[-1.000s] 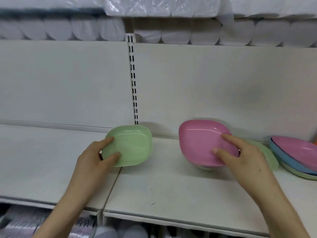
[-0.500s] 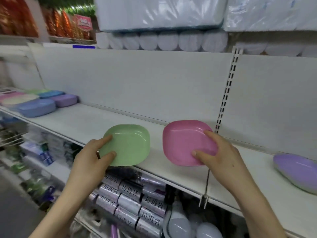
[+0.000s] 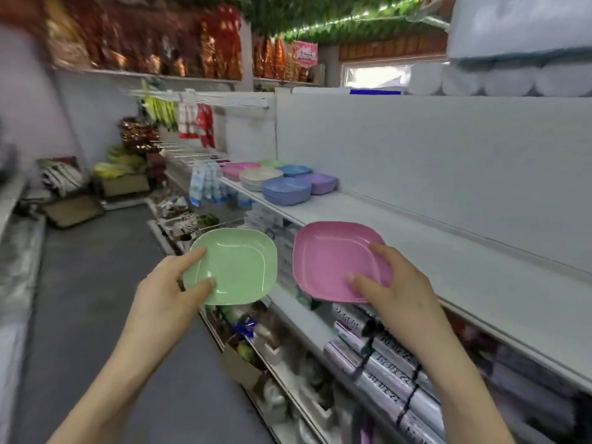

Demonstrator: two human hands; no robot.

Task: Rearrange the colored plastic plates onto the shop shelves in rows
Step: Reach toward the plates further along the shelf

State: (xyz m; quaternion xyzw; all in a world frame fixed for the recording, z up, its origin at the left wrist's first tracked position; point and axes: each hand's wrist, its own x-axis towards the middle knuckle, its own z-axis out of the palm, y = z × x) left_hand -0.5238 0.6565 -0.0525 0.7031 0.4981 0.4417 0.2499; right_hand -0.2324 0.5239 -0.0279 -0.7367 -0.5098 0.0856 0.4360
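The left hand (image 3: 166,290) grasps a green plate (image 3: 237,264) by its near left corner, thumb on the upper face, and holds it clear of the shelf (image 3: 432,251), over the aisle floor (image 3: 96,283). Just beside it, apart, the right hand (image 3: 394,290) grasps a pink plate (image 3: 333,257) by its near right corner and holds it at the shelf's front edge. Wrapped rolls (image 3: 384,363) lie on the lower shelf beneath. Towards the shelf's far end stand the plate stacks in rows: a blue stack (image 3: 286,190) and a cream stack (image 3: 259,177) near the front edge, a purple stack (image 3: 320,182) behind the blue one, and pink (image 3: 238,169), light-blue (image 3: 294,170) and green (image 3: 272,162) stacks beyond.
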